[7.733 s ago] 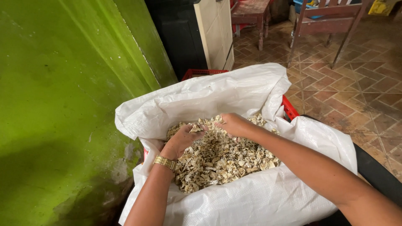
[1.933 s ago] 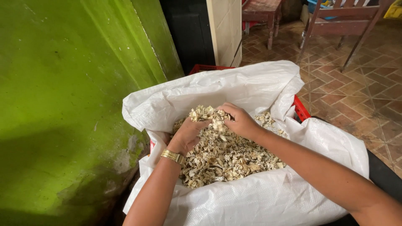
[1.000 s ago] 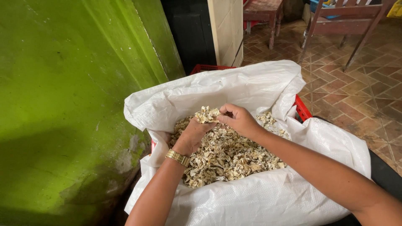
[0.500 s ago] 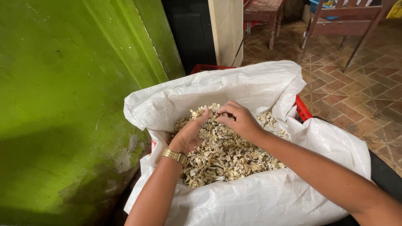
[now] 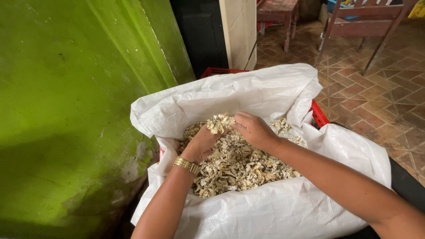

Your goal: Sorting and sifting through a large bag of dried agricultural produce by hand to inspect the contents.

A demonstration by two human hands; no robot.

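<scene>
Here the left hand (image 5: 201, 144), a gold watch (image 5: 186, 165) on its wrist, is cupped palm-up around a small heap of pale dried shreds (image 5: 239, 163), lifted just above the pile filling the white woven sack (image 5: 265, 212); the right hand (image 5: 254, 129) touches that heap, fingers curled and pinching at it, beside a green wall (image 5: 66, 110)

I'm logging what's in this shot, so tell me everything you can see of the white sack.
The white sack looks like woven plastic, crinkled, its mouth rolled open and folded outward. It sits in a red crate beside a green wall, holding pale dried flakes. The left hand and right hand reach inside, lifting a clump of flakes.
</scene>
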